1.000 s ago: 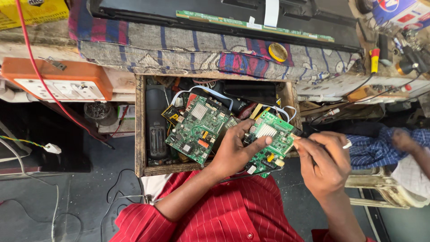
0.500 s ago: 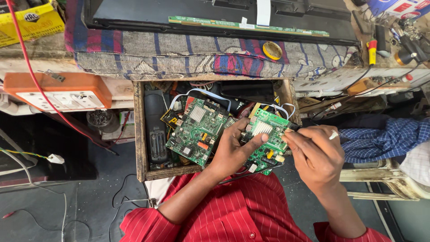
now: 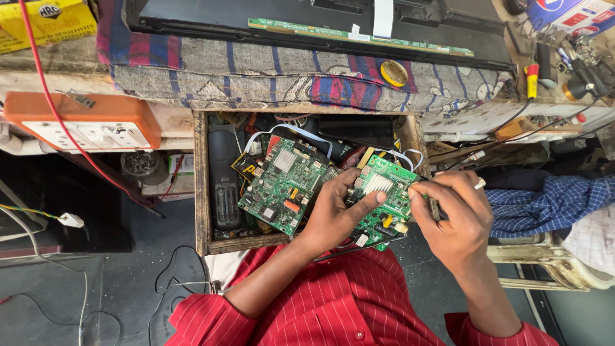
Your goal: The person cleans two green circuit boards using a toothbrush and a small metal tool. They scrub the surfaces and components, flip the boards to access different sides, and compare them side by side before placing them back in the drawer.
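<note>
Held board: a small green circuit board (image 3: 384,202) with a silver heat sink, tilted over the right front corner of an open wooden drawer (image 3: 202,186).
Left hand: the left hand (image 3: 336,214) clasps the board from its left side, thumb laid across the face just below the heat sink, fingers curled underneath.
Right hand: the right hand (image 3: 451,218) sits at the board's right edge, fingertips pinched narrow on that edge (whether a small tool is in the pinch I cannot tell).
Key relation: the board lies between the two hands, long axis running from upper right to lower left; the left hand carries it, the right touches only the edge.
Drawer contents: a second, larger green board (image 3: 282,186) lies just left of the held one, beside a black remote (image 3: 224,176).
Beyond: an orange socket strip (image 3: 83,122) to the left, a striped cloth (image 3: 288,70) above.
</note>
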